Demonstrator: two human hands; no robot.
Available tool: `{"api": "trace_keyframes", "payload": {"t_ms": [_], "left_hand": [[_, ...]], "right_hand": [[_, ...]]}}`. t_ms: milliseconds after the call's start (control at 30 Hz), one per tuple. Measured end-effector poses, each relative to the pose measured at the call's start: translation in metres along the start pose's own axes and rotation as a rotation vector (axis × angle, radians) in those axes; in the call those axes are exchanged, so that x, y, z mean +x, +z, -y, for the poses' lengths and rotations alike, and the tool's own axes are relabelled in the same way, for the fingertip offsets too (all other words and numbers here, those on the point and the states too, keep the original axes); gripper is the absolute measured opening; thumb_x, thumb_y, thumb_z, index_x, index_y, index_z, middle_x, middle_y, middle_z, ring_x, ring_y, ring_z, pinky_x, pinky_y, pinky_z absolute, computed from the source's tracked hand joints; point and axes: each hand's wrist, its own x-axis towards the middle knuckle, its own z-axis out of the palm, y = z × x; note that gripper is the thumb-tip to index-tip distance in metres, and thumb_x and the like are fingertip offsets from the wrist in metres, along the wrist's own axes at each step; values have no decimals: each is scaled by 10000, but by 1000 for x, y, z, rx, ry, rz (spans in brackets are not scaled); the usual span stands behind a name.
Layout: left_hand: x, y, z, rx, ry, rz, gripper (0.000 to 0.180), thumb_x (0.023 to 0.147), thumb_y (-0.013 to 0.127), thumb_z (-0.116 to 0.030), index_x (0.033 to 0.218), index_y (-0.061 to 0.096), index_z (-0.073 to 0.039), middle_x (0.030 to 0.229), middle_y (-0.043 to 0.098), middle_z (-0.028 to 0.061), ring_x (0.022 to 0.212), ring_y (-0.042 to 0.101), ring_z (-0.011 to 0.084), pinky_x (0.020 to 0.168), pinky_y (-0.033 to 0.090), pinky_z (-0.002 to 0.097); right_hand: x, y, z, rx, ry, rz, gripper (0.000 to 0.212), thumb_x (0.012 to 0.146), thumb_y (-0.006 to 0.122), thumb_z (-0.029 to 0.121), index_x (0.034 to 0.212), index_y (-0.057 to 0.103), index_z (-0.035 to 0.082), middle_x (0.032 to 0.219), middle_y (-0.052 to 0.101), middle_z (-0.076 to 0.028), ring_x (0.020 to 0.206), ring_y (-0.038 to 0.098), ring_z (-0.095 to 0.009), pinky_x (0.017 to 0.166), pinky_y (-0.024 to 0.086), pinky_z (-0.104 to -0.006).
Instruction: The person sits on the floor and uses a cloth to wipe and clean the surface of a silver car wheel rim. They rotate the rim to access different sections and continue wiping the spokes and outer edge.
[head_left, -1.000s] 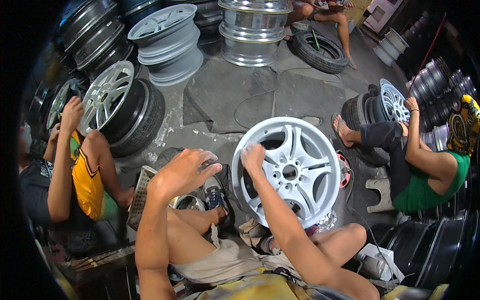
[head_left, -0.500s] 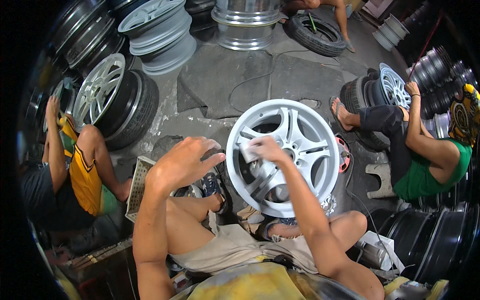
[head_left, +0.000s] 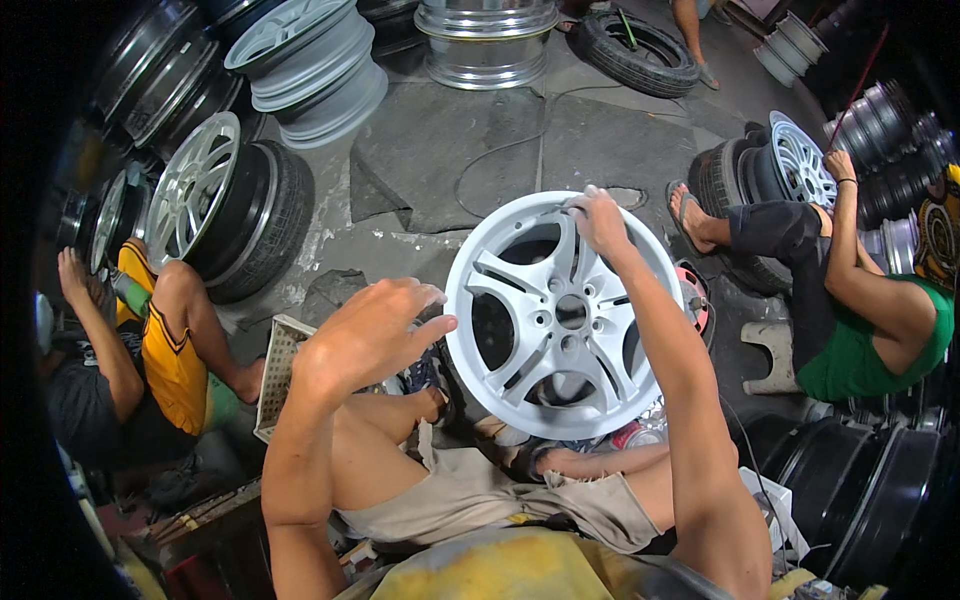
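Observation:
A pale grey, spoked alloy wheel rim [head_left: 510,400] lies face up in front of my knees. My left hand [head_left: 380,330] is at its left edge, thumb apart from the fingers, the whitish fingertips touching or just beside the rim. Over the far part of the wheel, near the top of a spoke, is my right hand [head_left: 600,225]. Its fingers are bent and close together, and what is under them is hidden. Both forearms come up from the lower edge, on either side of my beige shorts [head_left: 500,495].
A person in green [head_left: 880,350] sits at right beside a tyre and rim; another in yellow and black [head_left: 165,350] sits at left by a tyred wheel [head_left: 265,220]. Stacked rims [head_left: 320,90] line the back. A tyre [head_left: 640,55] lies far right. A perforated crate [head_left: 280,375] stands by my left knee.
My right hand, which held a pale, sheet-like piece over the wheel's left-middle, has moved away and right to its far edge. The piece no longer shows. My left hand stays at the edge.

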Motion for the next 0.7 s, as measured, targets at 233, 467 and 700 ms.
{"api": "trace_keyframes", "payload": {"t_ms": [233,467,700], "left_hand": [[11,3,0,5,-22,21,361,961,624,-299,1112,687,23,1055,692,230,1010,651,404,907,498,463],[2,0,-8,5,-8,-63,338,959,639,-297,1134,687,-12,1095,687,180,1048,624,374,943,478,429],[7,4,-11,17,19,8,408,957,626,-335,1107,696,38,977,689,271,976,651,427,877,502,474]], "right_hand": [[-12,-12,-34,-328,-38,220,178,852,593,108,974,706,44,1132,626,-219,1123,586,-369,948,475,-444],[-130,-114,-93,-116,338,-152,161,868,640,135,979,691,31,951,635,-204,926,632,-390,808,499,-473],[-245,-150,-130,310,816,-127,260,962,639,235,1109,647,20,792,678,-84,622,643,-129,533,493,-281]]}}
